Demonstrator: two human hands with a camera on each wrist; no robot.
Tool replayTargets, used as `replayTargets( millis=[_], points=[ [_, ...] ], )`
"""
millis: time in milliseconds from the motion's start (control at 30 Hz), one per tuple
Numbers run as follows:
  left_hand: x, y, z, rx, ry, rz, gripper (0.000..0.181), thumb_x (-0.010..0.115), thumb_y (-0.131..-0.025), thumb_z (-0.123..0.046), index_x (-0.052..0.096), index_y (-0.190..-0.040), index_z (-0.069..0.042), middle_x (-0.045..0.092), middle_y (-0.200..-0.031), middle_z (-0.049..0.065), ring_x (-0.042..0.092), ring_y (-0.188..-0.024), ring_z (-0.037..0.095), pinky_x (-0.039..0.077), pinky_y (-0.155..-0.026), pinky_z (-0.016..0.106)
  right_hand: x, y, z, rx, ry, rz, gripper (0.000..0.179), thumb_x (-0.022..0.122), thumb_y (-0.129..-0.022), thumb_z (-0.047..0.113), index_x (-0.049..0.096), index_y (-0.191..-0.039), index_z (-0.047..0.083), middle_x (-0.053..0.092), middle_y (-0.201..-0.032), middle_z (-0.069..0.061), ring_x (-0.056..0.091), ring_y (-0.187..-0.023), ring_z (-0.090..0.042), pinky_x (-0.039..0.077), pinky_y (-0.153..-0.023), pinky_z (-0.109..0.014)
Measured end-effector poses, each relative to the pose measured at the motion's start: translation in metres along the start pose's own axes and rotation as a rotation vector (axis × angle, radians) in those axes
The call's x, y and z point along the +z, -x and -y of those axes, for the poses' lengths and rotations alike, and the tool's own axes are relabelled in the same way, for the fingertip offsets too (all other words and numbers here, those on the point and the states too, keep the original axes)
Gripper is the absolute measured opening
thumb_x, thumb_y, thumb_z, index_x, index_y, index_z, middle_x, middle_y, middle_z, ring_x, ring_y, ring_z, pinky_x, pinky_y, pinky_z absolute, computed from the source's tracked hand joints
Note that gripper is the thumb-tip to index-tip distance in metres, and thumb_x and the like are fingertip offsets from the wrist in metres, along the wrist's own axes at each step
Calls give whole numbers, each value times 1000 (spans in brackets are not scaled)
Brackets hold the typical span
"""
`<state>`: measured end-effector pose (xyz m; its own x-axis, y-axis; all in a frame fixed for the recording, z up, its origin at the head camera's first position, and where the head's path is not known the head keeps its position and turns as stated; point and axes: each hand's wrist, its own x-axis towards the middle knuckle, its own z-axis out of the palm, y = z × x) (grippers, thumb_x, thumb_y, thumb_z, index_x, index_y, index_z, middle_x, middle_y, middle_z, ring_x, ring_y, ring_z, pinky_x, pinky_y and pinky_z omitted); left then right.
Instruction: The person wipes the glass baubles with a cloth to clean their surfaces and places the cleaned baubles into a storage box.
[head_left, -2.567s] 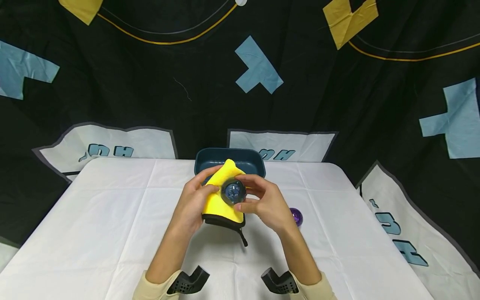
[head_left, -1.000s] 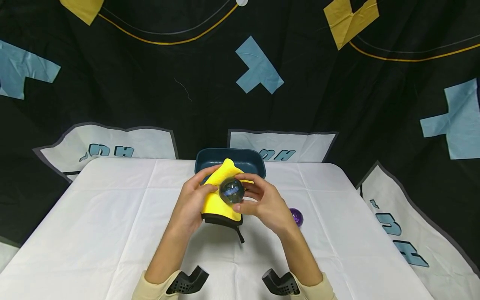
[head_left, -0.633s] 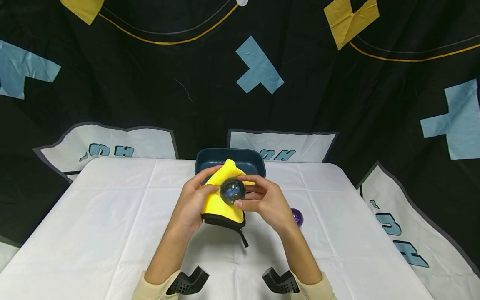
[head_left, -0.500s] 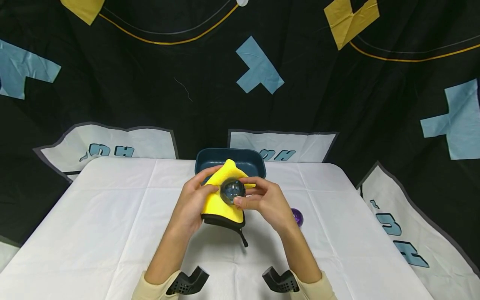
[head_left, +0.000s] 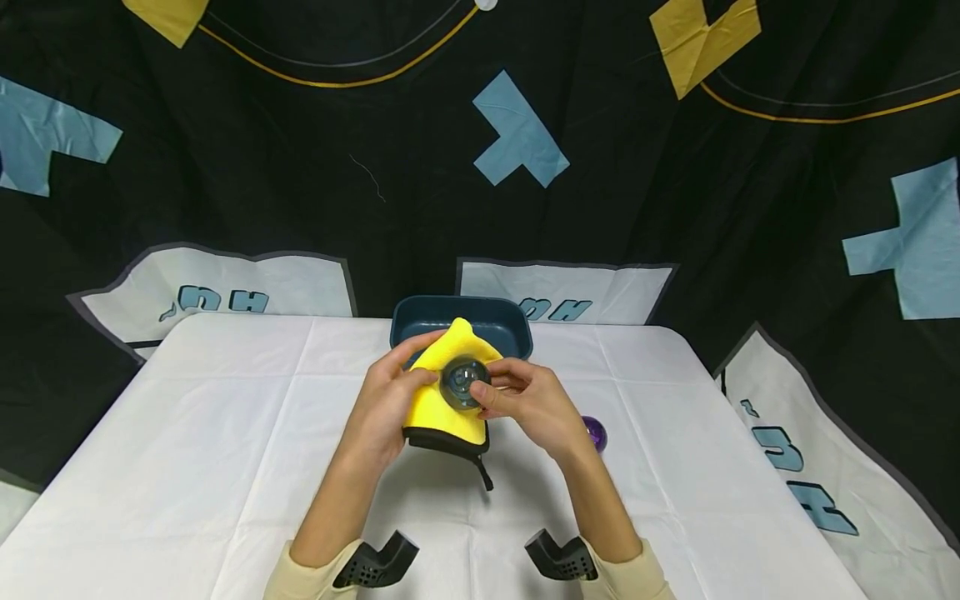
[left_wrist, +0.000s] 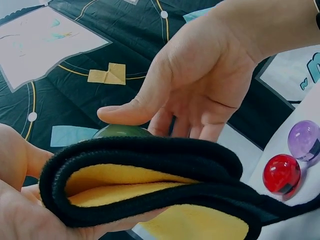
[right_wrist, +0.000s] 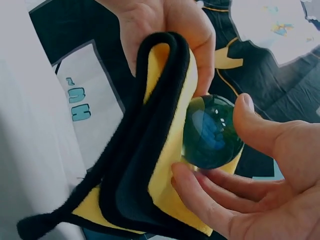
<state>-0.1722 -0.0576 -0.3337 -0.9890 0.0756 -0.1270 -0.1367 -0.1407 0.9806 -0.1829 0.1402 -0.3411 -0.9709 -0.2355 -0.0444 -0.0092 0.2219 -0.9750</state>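
My left hand (head_left: 387,407) grips a folded yellow cloth (head_left: 442,419) with a black hem, held up over the white table. Against the cloth's face sits a clear, dark greenish glass ball (head_left: 457,372). The thumb and fingers of my right hand (head_left: 536,410) pinch that ball at its right side. In the right wrist view the ball (right_wrist: 210,132) shows a blue tint, the thumb at one side and fingertips beneath, right at the cloth. The left wrist view shows the cloth's layered black edge (left_wrist: 150,150) hiding most of the ball (left_wrist: 120,131).
A purple ball (head_left: 596,434) lies on the white-covered table (head_left: 187,467), right of my right forearm. The left wrist view also has a red ball (left_wrist: 281,173) beside the purple one. Behind my hands stands a dark teal bin (head_left: 510,321), with a black printed curtain (head_left: 300,183) beyond.
My right thumb has slid up onto the ball's front and the index finger has come down, so the fingers sit closer together. The ball and cloth stay almost in place.
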Motion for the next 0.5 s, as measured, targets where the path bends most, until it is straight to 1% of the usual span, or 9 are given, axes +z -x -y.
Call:
replayTargets(
  millis=[67, 167, 267, 333, 400, 500],
  points=[
    [0, -1, 0, 0, 4, 3, 48, 52, -96, -7, 62, -137, -30, 41, -145, 9, 53, -118, 32, 56, -87, 32, 2, 1, 2, -29, 0, -29, 49, 81, -87, 24, 63, -128, 7, 71, -119, -14, 74, -95, -24, 61, -87, -38],
    [1, -1, 0, -5, 7, 3, 48, 52, -96, -7, 62, -137, -30, 40, -145, 10, 53, -117, 32, 56, -87, 32, 5, 3, 4, -89, 5, -78, 47, 81, -86, 17, 64, -130, 12, 68, -124, -13, 72, -104, -25, 59, -91, -37],
    [1, -1, 0, -11, 1, -1, 48, 52, -96, -8, 61, -138, -31, 40, -146, 10, 53, -118, 32, 56, -87, 32, 6, 6, 6, -139, 43, -98, 44, 81, -86, 18, 67, -127, 15, 68, -125, -10, 69, -110, -27, 58, -93, -38],
    [0, -1, 0, -13, -1, -4, 48, 53, -96, -8, 61, -137, -31, 40, -146, 10, 53, -118, 32, 57, -88, 33, 6, 8, 7, -143, 58, -81, 45, 83, -84, 19, 68, -126, 16, 68, -127, -9, 68, -113, -28, 58, -93, -40],
    [0, -1, 0, -11, -8, -6, 48, 53, -96, -9, 61, -137, -31, 40, -146, 9, 52, -119, 32, 57, -88, 33, 4, 10, 8, -141, 73, -52, 50, 85, -81, 17, 67, -129, 16, 67, -129, -8, 67, -115, -28, 58, -94, -40],
    [-1, 0, 1, -7, -9, -7, 47, 54, -96, -9, 62, -137, -31, 40, -146, 9, 51, -120, 32, 58, -88, 34, 3, 11, 9, -141, 73, -19, 60, 87, -77, 10, 64, -132, 15, 65, -132, -8, 66, -116, -29, 58, -95, -40]
  ],
)
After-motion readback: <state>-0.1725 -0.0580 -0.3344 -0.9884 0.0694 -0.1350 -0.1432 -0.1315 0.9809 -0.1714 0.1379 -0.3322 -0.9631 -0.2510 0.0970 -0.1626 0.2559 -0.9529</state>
